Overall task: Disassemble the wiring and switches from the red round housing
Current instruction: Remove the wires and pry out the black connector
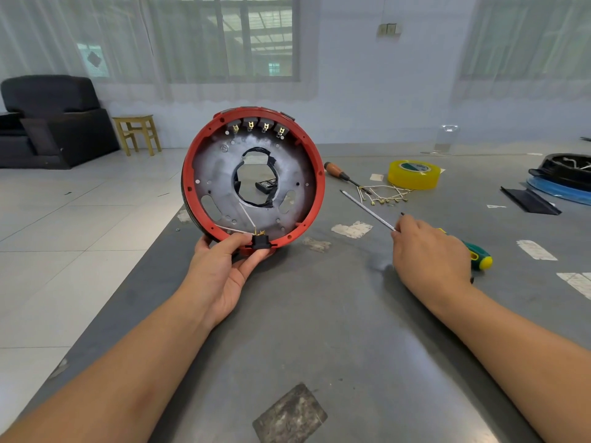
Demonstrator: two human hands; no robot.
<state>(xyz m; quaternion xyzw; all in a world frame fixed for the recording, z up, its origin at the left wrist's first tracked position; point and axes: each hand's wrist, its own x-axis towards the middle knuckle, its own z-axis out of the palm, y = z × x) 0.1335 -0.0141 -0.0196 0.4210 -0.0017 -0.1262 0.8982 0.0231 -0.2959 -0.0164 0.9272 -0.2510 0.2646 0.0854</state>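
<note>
The red round housing [315, 174] stands on edge on the grey table [319, 314], its open side facing me. Several switches [257, 126] with brass terminals sit along its upper inner rim. At the bottom rim is a black switch [260, 242] with two thin white wires [246, 215] running from it. My left hand [224, 270] holds the housing's bottom edge, thumb beside that black switch. To the right, low over the table, my right hand [431, 254] grips a green-and-yellow-handled screwdriver [479, 258], its shaft pointing up and left toward the housing.
A loose bundle of removed wires [383, 195] lies beyond my right hand, next to a wooden-handled screwdriver [335, 170] and a yellow tape roll [414, 174]. Black and blue parts [563, 177] and a black strip [531, 201] lie far right. The table's left edge runs close to the housing.
</note>
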